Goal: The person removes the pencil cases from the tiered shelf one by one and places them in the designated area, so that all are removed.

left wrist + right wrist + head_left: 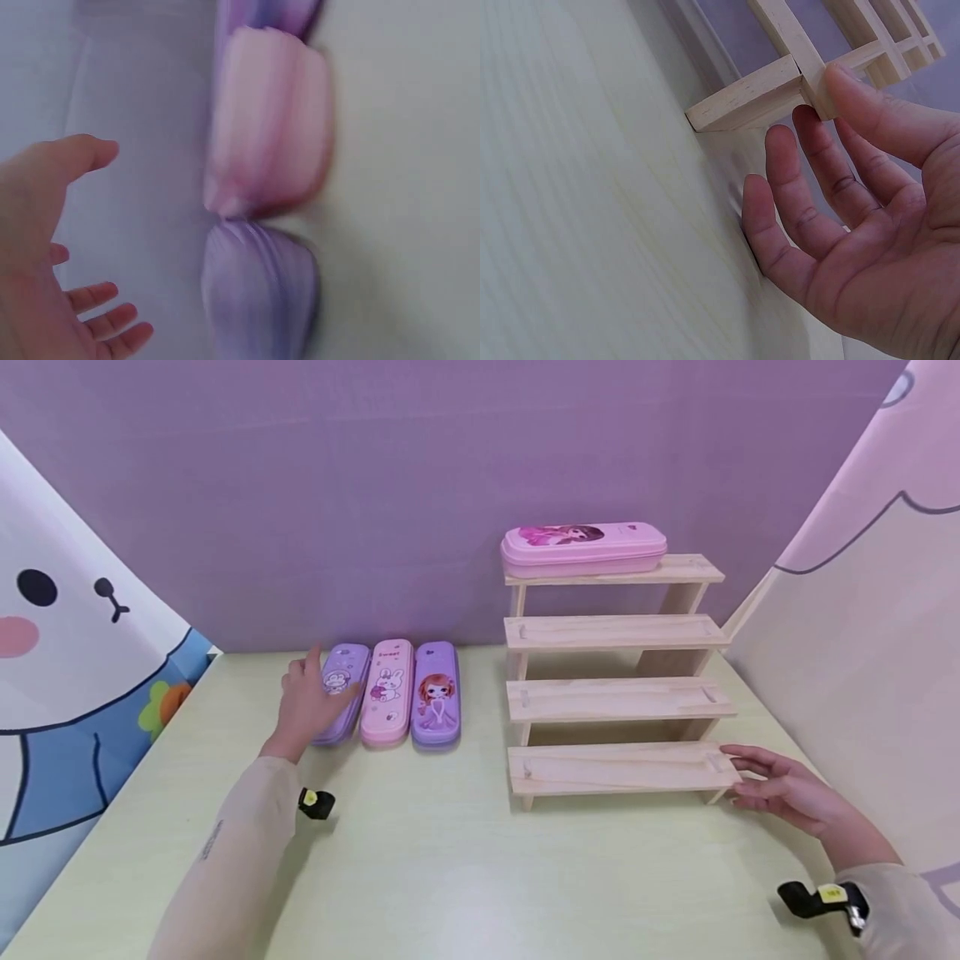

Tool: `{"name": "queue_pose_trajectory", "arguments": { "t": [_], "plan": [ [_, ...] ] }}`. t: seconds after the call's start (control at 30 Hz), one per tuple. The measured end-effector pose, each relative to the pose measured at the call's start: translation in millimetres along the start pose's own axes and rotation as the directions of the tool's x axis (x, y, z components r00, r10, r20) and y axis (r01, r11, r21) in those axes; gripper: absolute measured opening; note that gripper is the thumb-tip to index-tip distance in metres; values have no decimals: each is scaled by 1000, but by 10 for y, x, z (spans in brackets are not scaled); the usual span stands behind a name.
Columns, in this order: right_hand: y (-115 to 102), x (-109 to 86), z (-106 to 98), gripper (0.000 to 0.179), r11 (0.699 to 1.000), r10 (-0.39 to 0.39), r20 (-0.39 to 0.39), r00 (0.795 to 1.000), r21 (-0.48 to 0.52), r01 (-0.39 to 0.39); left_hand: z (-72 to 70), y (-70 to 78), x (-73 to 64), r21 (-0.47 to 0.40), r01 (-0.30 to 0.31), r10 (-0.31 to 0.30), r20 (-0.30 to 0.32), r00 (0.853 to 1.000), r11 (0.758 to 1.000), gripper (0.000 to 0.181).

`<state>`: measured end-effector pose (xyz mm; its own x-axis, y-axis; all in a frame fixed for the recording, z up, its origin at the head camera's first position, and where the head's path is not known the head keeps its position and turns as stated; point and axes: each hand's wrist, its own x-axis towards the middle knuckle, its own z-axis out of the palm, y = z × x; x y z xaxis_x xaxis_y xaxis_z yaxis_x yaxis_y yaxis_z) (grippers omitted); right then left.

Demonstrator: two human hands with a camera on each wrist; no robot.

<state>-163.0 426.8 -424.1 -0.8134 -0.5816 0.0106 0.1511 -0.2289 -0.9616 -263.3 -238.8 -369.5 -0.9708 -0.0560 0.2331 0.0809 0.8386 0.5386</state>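
Note:
In the head view my left hand [307, 702] is over the left edge of a purple pencil case [347, 672] with a small cartoon figure, fingers spread. The blurred left wrist view shows the thumb and fingers apart, with nothing between them. To its right lie a pink pencil case [387, 693] with a white rabbit and a purple pencil case [437, 693] with a red-haired girl. My right hand [787, 793] pinches the right end of the lowest step of a wooden tiered rack [622, 768]; in the right wrist view its thumb [870, 105] lies against the board's end.
Another pink pencil case [585, 550] with a girl's picture lies across the rack's top step. The rack and cases stand on a pale wood-grain table [420, 860]. A purple cloth backdrop [337, 510] rises behind, with printed cartoon panels at both sides.

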Motion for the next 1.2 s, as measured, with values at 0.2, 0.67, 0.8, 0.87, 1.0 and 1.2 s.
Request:
{"name": "queue_pose_trajectory", "arguments": {
  "t": [0.2, 0.67, 0.8, 0.87, 1.0, 1.2],
  "plan": [
    [-17, 2, 7, 62, 1000, 2, 1, 1000, 10, -2, -1, 249, 157, -150, -44, 43, -9, 999, 988, 100],
    [12, -12, -22, 60, 1000, 10, -14, 1000, 4, -9, 88, 909, 529, -536, -154, 184, 2, 983, 830, 93],
    [1, -3, -21, 61, 1000, 5, 6, 1000, 13, -5, 108, 1060, 624, -595, -145, 192, 16, 981, 790, 93],
    [-3, 0, -17, 61, 1000, 13, 4, 1000, 15, -13, 117, 1153, 654, -621, -131, 188, 27, 982, 773, 93],
    [-7, 8, -6, 61, 1000, 15, 1, 1000, 17, -15, 139, 1385, 734, -688, -113, 189, 35, 981, 716, 93],
    [-1, -5, -5, 60, 1000, 9, 9, 1000, 19, -9, 217, 1767, 841, -732, -99, 204, 56, 977, 674, 97]
  ]
}}
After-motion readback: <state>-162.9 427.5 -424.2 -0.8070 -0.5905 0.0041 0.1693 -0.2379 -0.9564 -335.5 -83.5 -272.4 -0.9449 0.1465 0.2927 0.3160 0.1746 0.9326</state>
